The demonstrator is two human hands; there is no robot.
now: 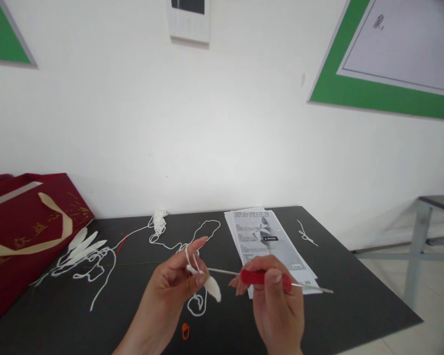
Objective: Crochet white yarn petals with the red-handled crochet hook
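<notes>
My left hand (181, 281) pinches a small white crocheted piece (212, 289) between thumb and fingers, with white yarn (188, 254) looped over the raised index finger. In my right hand (276, 301) is a crochet hook with a red handle (259, 278), held closed in the fingers. Its thin metal shaft points left to the crocheted piece, and a second metal end sticks out to the right. Whether the hook tip sits inside a stitch is hidden by my left fingers. Loose yarn trails on the table below and behind the left hand.
On the black table (133, 296) lie printed sheets (281, 241), a white yarn bundle (160, 222), several white leaf-shaped pieces (85, 246), an orange stitch marker (185, 331) and a yarn scrap (306, 235). A dark red bag (25, 217) stands at left.
</notes>
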